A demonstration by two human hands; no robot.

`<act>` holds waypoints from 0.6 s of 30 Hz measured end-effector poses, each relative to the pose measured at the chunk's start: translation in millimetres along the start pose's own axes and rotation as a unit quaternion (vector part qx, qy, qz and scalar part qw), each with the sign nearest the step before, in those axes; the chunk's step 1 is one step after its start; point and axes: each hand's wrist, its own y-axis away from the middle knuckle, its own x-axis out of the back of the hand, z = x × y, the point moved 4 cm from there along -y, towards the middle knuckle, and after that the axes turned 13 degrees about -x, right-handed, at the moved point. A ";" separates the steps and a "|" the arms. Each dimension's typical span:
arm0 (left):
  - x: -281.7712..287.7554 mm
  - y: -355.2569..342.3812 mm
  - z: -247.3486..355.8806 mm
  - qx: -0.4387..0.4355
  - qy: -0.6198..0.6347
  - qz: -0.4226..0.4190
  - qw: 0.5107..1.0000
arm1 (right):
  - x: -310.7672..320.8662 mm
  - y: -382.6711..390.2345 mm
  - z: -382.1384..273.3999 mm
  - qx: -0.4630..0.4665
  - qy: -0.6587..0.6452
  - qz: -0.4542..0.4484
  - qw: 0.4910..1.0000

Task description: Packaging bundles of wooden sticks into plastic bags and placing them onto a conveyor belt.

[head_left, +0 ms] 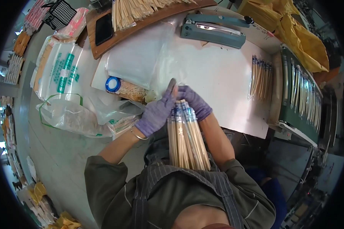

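Note:
In purple gloves, my left hand (155,111) and my right hand (195,103) meet over the table's near edge. Their fingers are bent together, with one left finger pointing up; what they pinch is too small or hidden to make out. Thin clear plastic (171,72) lies just beyond the fingertips. A thick bundle of wrapped chopsticks (186,139) with blue-printed ends rests against my apron, its upper ends beneath my hands and beside my right wrist.
A grey-green bag sealer (214,31) stands at the back. Wrapped chopsticks (260,78) lie on the right, with more on a green tray (305,103). Blue tape (112,84), clear bags (130,61) and a plastic roll (61,68) are left. A wooden board (149,24) carries a phone (104,29).

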 end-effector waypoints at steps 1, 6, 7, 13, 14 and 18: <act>-1.2 11.1 -2.0 -0.001 0.010 0.003 1.000 | -9.8 -5.7 -2.4 0.051 -0.028 0.008 0.998; 1.4 22.6 29.4 -0.066 0.024 -0.017 0.997 | -35.0 77.4 -22.8 -0.095 -0.290 0.076 0.949; -0.4 23.9 51.1 -0.111 0.023 -0.106 0.988 | -34.5 112.9 -20.2 -0.072 -0.212 0.092 0.970; -21.6 15.3 90.6 -0.257 0.205 -0.077 0.941 | -26.1 173.4 35.7 -0.131 -0.191 0.259 0.938; -23.2 -8.4 74.7 -0.243 0.195 -0.076 0.947 | -8.0 148.4 44.8 -0.056 -0.231 0.266 0.934; -15.8 -95.4 37.7 -0.187 0.007 -0.271 0.944 | 79.2 148.0 -19.2 -0.002 0.237 0.265 0.935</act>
